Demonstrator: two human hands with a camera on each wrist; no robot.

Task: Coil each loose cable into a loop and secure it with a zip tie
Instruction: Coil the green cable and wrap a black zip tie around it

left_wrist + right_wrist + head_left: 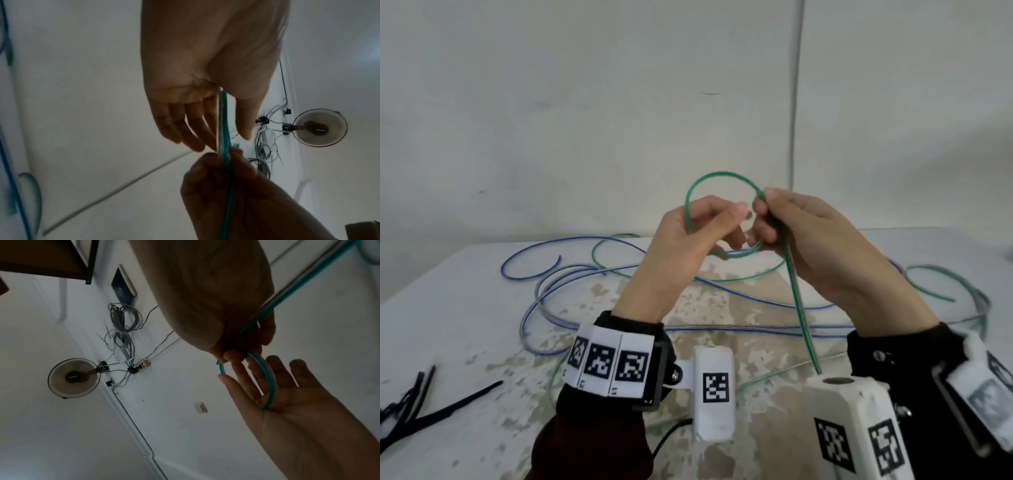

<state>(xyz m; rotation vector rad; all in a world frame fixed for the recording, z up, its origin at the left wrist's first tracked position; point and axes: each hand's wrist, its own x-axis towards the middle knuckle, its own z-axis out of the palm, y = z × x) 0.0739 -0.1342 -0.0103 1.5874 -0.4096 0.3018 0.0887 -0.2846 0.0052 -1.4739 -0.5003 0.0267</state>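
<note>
A green cable [722, 174] is bent into one small loop, held up above the table between both hands. My right hand [763, 202] pinches it between thumb and forefinger where the loop crosses. Its tail [803, 322] drops from there toward my right wrist. My left hand [739, 224] is inside the loop with fingers nearly straight, and the cable [271, 386] lies in the crook between thumb and index finger. The short free end [220, 367] sticks out past the right hand's pinch [230, 356]. Black zip ties [448, 407] lie on the table at the near left.
On the white, stained table [448, 308], a blue cable [551, 246], a clear-grey cable [541, 291] and more green cable [928, 270] sprawl loose under and behind my hands. A plain wall stands close behind the table's far edge.
</note>
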